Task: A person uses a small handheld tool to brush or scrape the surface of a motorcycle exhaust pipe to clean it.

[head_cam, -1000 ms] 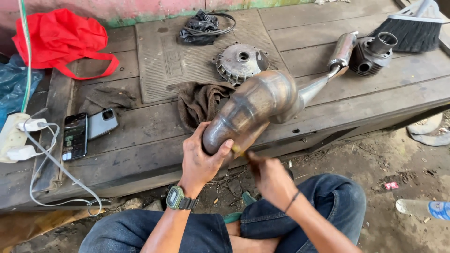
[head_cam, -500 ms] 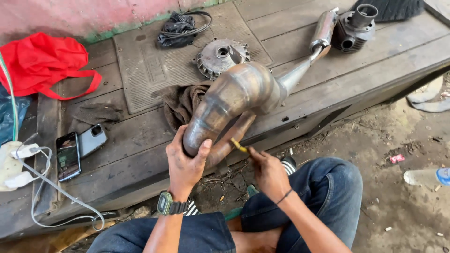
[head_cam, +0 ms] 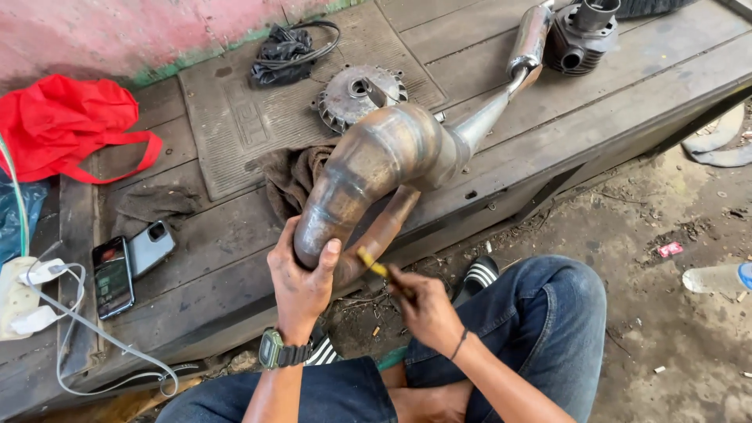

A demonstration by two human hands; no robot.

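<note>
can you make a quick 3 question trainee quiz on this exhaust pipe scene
1. True or false: the left hand grips the bent end of the exhaust pipe.
2. What does the right hand hold? A) a red bag B) a thin yellow-handled tool C) a phone
3. Fill in: two phones lie on the wooden ___.

Key: 1 true; 2 B; 3 bench

1 head cam, close, looks down at bench.
</note>
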